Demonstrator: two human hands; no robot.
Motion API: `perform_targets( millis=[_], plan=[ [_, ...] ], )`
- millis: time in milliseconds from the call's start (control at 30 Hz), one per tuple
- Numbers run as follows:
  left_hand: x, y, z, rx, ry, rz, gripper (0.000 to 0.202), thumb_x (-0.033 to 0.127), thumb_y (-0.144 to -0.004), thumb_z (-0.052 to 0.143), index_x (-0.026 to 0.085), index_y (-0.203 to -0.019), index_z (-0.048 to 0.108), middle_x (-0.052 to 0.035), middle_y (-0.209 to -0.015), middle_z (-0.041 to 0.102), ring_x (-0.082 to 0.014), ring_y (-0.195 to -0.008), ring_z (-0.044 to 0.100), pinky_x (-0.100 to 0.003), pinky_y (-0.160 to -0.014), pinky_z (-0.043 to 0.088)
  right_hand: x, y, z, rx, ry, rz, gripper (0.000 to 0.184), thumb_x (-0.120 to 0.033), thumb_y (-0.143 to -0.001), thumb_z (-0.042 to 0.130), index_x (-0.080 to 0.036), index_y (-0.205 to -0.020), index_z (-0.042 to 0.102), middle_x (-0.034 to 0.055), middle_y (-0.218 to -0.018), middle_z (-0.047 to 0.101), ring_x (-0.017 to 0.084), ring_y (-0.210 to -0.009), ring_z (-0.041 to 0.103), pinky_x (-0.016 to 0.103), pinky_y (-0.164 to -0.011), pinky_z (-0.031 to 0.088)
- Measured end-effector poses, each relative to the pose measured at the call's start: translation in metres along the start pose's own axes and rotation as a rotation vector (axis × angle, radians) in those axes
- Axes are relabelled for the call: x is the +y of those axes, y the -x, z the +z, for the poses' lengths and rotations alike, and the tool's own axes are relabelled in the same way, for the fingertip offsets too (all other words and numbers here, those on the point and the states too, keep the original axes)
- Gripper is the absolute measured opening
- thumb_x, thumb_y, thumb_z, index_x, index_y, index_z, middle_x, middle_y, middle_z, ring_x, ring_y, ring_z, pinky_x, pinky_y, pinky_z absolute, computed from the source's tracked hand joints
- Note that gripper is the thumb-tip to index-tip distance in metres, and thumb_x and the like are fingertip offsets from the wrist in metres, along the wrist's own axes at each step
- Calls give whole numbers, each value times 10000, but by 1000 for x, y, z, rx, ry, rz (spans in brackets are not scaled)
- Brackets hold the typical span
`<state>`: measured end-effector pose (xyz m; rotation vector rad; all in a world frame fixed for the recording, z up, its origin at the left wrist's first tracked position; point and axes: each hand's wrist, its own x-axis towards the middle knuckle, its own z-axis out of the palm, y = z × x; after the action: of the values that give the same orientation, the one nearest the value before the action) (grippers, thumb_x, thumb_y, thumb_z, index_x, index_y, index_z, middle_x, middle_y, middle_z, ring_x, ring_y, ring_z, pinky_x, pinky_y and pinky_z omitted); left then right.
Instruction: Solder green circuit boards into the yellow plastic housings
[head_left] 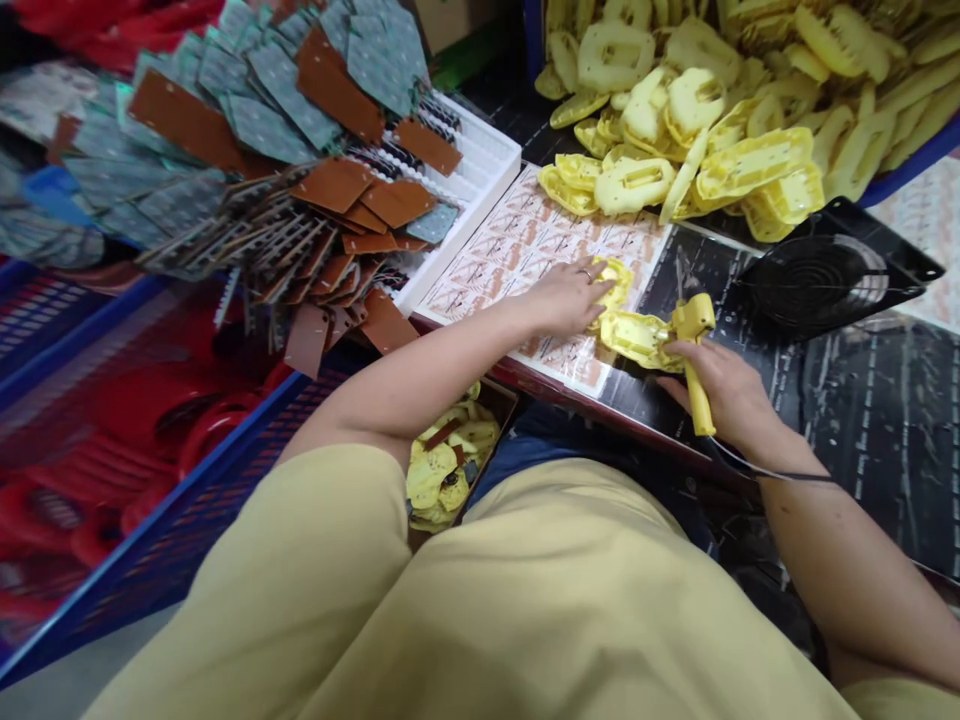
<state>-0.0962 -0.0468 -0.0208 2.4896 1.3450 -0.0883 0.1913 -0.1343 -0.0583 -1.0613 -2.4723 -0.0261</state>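
Left hand presses a light, stiff yellow plastic shell flat by its edge; right hand clenches a yellow tool.

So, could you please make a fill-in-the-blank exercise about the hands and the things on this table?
1. The right hand grips a yellow tool with a black ____ trailing from its base.
2. The left hand rests on a ____ plastic shell.
3. The circuit boards are piled on a ____ tray.
4. The black fan lies to the ____ of both hands.

Missing words: cord; yellow; white; right
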Motion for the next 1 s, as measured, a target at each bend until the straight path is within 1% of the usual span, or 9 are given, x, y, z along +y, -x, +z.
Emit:
perform_targets(
  millis=[133,233,300,400,567,667,767,900,1000],
  plan=[
    [3,-25,-2,-75,24,289,592,198,-1038,462,169,-1620,568,-144,-1816,338,-291,-1664,397,-427,-1371,324,-5,31,-6,90,29,-25,211,-360,-1050,671,-262,-1236,675,78,-1054,788,268,-1004,776,398,-888,635],
    [7,-43,-3,-92,34,403,629,114,-972,515,227,-1585,602,-94,-1785,425,-232,-1589,514,-360,-1312,412,-12,40,-3,181,21,71,335,-395,-974,785,-258,-1257,668,75,-1035,780,270,-940,772,407,-870,646],
    [16,-49,0,-93,23,430,643,96,-954,541,232,-1578,611,-87,-1788,421,-229,-1585,519,-348,-1295,431,-16,40,2,255,19,146,452,-429,-940,823,-239,-1308,644,100,-1080,779,291,-957,769,430,-862,651],
    [31,-46,4,-111,22,481,596,102,-967,582,156,-1558,637,-150,-1791,395,-268,-1649,429,-363,-1328,396,-22,37,6,272,-2,205,419,-420,-993,752,-230,-1346,628,115,-1127,780,295,-977,774,426,-829,652],
    [31,-44,-1,-82,29,445,623,94,-989,612,210,-1601,599,-138,-1816,351,-265,-1647,431,-377,-1314,412,-20,45,-4,225,-132,131,340,-378,-1025,724,-252,-1330,640,63,-1047,770,218,-824,761,322,-683,609],
    [28,-50,-8,-52,8,397,587,96,-986,633,177,-1567,639,-164,-1735,485,-283,-1576,521,-393,-1294,436,-13,48,-9,162,-189,16,372,-381,-1024,726,-254,-1358,623,71,-1068,751,242,-918,773,357,-772,633],
    [30,-56,-12,-104,10,475,477,100,-995,631,201,-1447,749,-116,-1612,637,-259,-1495,604,-349,-1257,471,-7,49,-8,211,-125,21,404,-375,-1023,717,-254,-1394,613,71,-1020,735,262,-875,760,398,-779,634],
    [34,-52,-11,-164,84,555,492,46,-976,627,255,-1389,794,-50,-1601,660,-222,-1491,624,-300,-1213,512,-7,58,-8,243,-86,109,567,-435,-978,778,-285,-1487,578,92,-1098,760,274,-818,758,402,-718,618],
    [41,-41,-9,-163,121,590,416,111,-1013,638,219,-1378,804,-75,-1593,665,-224,-1494,624,-273,-1210,509,-16,62,-6,179,-40,88,588,-461,-990,752,-286,-1519,561,79,-1043,755,285,-824,752,397,-700,603]
  ],
)
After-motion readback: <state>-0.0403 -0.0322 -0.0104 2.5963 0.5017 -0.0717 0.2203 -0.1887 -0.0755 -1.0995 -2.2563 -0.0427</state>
